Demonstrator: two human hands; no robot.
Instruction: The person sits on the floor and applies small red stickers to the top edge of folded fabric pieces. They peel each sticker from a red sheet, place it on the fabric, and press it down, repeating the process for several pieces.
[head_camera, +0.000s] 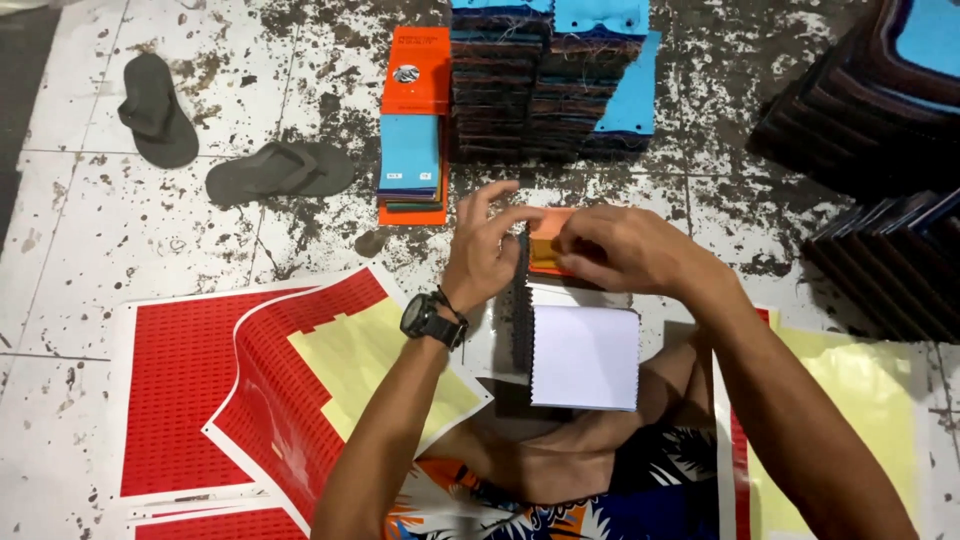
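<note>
Two sandals (215, 145) are seen on a stained tiled floor (120, 235), with red-and-yellow sheets (250, 390) spread below and dark swatch stacks (545, 85) behind. An orange label (548, 240) is pinched between both hands above a swatch book (580, 355) held over the lap. The left hand (485, 250), watch on wrist, is closed on the label's left edge; the right hand (625, 250) is clenched on its right.
</note>
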